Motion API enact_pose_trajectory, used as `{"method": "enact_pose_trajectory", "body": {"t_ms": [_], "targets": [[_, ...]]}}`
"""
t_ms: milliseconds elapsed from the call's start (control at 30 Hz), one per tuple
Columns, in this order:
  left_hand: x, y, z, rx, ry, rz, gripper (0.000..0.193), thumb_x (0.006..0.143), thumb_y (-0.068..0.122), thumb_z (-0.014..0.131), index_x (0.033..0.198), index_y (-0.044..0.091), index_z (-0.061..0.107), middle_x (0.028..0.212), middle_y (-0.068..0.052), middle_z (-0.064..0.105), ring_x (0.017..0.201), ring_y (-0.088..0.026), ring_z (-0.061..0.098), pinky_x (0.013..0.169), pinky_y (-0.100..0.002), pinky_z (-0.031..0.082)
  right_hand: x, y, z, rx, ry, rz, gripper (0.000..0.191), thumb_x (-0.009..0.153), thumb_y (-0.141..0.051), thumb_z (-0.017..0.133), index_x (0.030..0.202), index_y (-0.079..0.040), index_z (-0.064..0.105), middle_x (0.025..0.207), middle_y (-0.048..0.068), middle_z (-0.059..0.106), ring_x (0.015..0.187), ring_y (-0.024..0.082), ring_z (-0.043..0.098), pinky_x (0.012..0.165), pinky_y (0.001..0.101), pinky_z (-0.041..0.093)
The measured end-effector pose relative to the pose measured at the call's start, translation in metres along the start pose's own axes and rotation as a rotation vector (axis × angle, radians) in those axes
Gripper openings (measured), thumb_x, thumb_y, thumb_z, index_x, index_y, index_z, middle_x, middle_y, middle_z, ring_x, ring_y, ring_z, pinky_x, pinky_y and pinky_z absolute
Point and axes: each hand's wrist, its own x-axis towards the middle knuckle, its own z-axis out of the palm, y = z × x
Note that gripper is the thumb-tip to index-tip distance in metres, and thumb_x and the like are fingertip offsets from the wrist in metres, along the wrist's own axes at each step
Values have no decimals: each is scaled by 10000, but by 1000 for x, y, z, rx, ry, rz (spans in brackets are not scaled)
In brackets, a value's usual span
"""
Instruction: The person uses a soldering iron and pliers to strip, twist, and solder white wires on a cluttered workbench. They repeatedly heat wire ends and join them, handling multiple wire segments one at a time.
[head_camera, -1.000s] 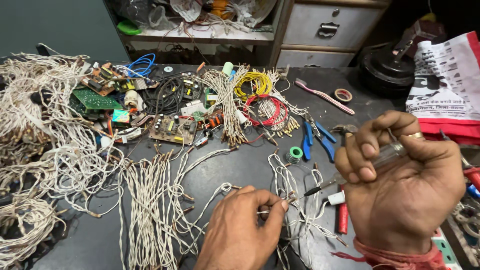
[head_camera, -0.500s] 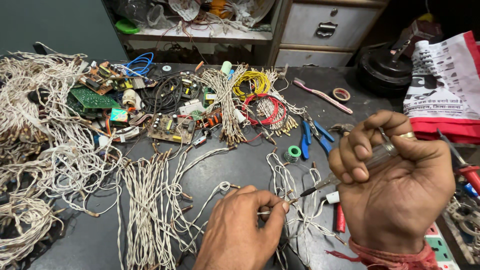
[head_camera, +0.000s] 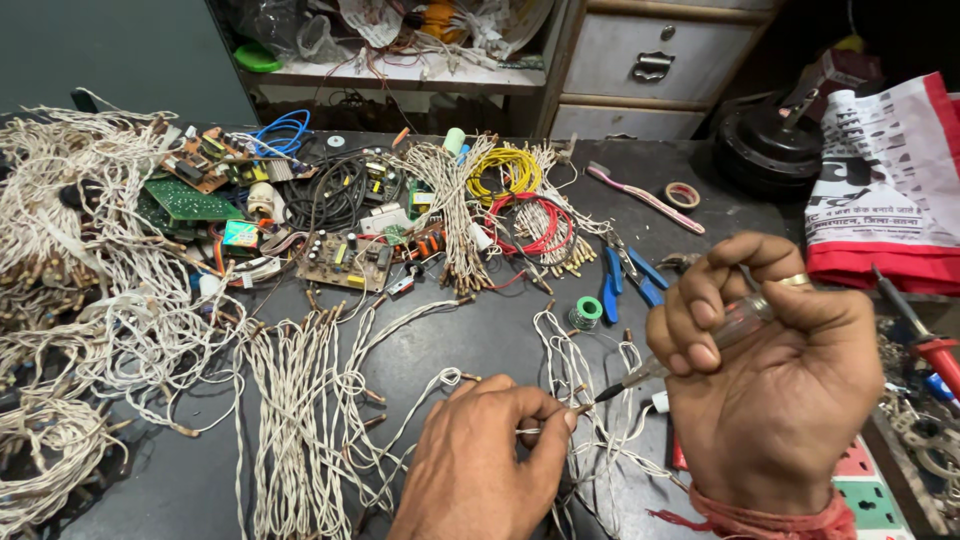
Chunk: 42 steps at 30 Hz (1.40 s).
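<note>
My right hand (head_camera: 775, 380) is closed around a screwdriver with a clear handle (head_camera: 738, 322); its thin dark shaft (head_camera: 628, 381) slants down-left to a tip just right of my left fingertips. My left hand (head_camera: 480, 460) pinches the end of a thin white twisted wire (head_camera: 585, 440) between thumb and forefinger, low on the dark table (head_camera: 480, 330). The screwdriver tip meets that wire end. A red thread band circles my right wrist.
Bundles of white twisted wires (head_camera: 300, 400) cover the left and centre. Circuit boards (head_camera: 345, 262), yellow (head_camera: 500, 172) and red (head_camera: 530, 225) wire coils, blue-handled pliers (head_camera: 625, 280), a green solder spool (head_camera: 585, 314), a tape roll (head_camera: 683, 195), newspaper (head_camera: 890, 170) and a red-handled tool (head_camera: 935, 350) lie around.
My right hand with the screwdriver has shifted slightly left and lower toward the left fingertips. The left hand stays put on the wire.
</note>
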Motion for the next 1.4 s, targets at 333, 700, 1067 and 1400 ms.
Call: {"method": "enact_pose_trajectory", "body": {"t_ms": [333, 700, 1067, 1400], "targets": [[-1, 4, -2, -10, 50, 3, 201, 831, 317, 725, 893, 139, 794, 809, -103, 658, 819, -309, 664, 801, -468, 462, -1, -6, 7, -17, -2, -26, 346, 942, -274, 446, 1063, 13, 597, 792, 103, 503, 623, 184, 432, 619, 344, 360], [3, 20, -20, -184, 407, -76, 229, 871, 329, 698, 924, 126, 790, 779, -99, 675, 743, -311, 670, 692, -440, 493, -12, 21, -63, -1341, -138, 213, 256, 939, -242, 729, 1068, -21, 750, 843, 82, 649, 730, 128, 567, 650, 291, 465], [10, 7, -24, -216, 523, 77, 269, 893, 320, 715, 1036, 102, 780, 932, -81, 757, 839, -243, 722, 767, -366, 550, -8, 40, -95, -1191, -307, 337, 184, 918, -192, 686, 1006, -38, 737, 870, 37, 752, 840, 90, 642, 760, 253, 498], [4, -45, -68, 278, 259, -99, 299, 777, 243, 790, 1074, 225, 813, 1045, -74, 759, 1010, -282, 664, 921, -416, 476, 7, 19, -130, -1164, -31, 512, 181, 929, -156, 671, 989, 0, 740, 641, -14, 552, 526, 63, 424, 479, 257, 323]]}}
